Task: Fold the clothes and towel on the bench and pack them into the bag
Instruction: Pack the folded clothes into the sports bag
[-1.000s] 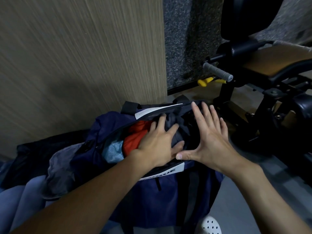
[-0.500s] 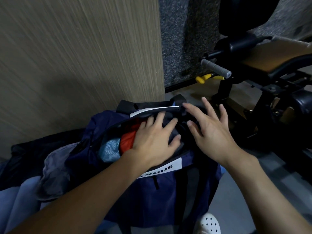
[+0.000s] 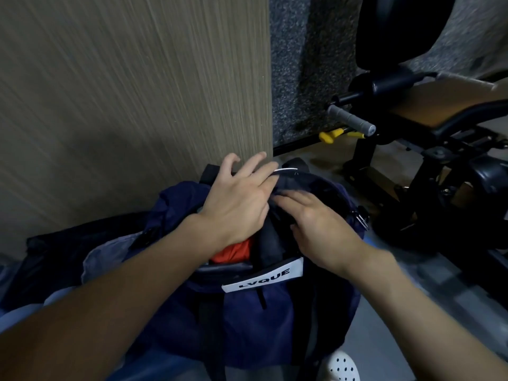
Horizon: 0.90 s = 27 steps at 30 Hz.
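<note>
The left hand (image 3: pixel 236 204) lies flat-fingered on the navy bag's (image 3: pixel 247 312) far rim. The right hand (image 3: pixel 321 232) presses straight fingers into the dark garment (image 3: pixel 270 243), probably soft and light, best pushed down mid-fold.

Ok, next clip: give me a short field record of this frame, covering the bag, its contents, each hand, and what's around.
bag: navy, open, LVQUE label on near rim
contents: orange garment, dark garment beside it
left hand: fingers laid over the far rim
right hand: pressing on the dark garment
left of bag: grey cloth
right of bag: gym machine
status: packing under way, bag not closed
</note>
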Motion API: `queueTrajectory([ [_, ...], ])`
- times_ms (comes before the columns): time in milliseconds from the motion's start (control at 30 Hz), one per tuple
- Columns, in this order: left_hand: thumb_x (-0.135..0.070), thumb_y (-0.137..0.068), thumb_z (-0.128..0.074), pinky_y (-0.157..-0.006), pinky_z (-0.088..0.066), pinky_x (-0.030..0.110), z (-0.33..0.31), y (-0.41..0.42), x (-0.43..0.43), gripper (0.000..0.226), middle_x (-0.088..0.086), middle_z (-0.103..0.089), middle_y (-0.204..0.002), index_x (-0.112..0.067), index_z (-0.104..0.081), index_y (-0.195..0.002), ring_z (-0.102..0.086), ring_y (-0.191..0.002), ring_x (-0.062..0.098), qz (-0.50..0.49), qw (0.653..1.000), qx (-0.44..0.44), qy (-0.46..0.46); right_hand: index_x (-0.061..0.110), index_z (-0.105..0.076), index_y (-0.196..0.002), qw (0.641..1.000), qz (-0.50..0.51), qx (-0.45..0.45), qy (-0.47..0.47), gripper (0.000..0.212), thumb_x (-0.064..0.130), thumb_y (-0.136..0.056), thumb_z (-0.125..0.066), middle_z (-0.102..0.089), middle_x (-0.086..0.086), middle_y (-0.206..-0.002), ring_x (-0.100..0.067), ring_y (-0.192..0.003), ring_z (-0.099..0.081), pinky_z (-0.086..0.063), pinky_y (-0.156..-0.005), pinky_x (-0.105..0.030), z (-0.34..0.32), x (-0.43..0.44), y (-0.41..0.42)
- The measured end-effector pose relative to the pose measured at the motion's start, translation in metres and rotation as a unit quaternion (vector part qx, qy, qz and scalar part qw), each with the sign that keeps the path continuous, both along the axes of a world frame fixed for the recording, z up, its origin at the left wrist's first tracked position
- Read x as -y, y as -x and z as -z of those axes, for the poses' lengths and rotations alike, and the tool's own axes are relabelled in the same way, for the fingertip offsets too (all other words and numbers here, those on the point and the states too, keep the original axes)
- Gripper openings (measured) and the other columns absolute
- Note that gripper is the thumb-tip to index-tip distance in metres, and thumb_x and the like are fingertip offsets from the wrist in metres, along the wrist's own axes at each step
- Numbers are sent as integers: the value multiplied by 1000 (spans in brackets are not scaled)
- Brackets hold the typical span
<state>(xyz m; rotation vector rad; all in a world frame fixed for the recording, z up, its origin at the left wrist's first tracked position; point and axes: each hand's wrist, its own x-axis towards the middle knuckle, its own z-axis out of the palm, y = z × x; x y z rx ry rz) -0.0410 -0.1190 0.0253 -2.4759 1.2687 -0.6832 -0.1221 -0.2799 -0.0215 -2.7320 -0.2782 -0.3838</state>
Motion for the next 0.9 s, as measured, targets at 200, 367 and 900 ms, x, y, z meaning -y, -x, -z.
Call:
queueTrajectory([
  [200,-28,-85,-23,-108,-27,52,-12,-7,-2,62,1,-40,-156,-11,-55,-136,-30,-147,22,3,1000,-16,-16,31,-16,-154,939,-124,-193,256,87,5,-83,-58,-10,7,-163,-19,-151,0,-12,-121,-47,-39,-5,-40],
  [367,-33,-92,-23,-109,-30,54,-21,-13,-7,60,1,-37,-158,-13,-55,-139,-31,-147,21,15,999,-27,6,38,-16,-153,887,-175,-206,374,82,15,-86,-59,-11,3,-163,-20,-151,1,-10,-120,-50,-49,-13,-56],
  [900,-39,-95,-25,-112,-25,51,-24,-24,-17,60,0,-33,-160,-15,-44,-147,-27,-149,18,38,999,-33,3,34,-31,-142,791,-256,-177,527,75,27,-80,-71,-27,7,-154,-20,-147,-7,-13,-116,-54,-44,-7,-68],
])
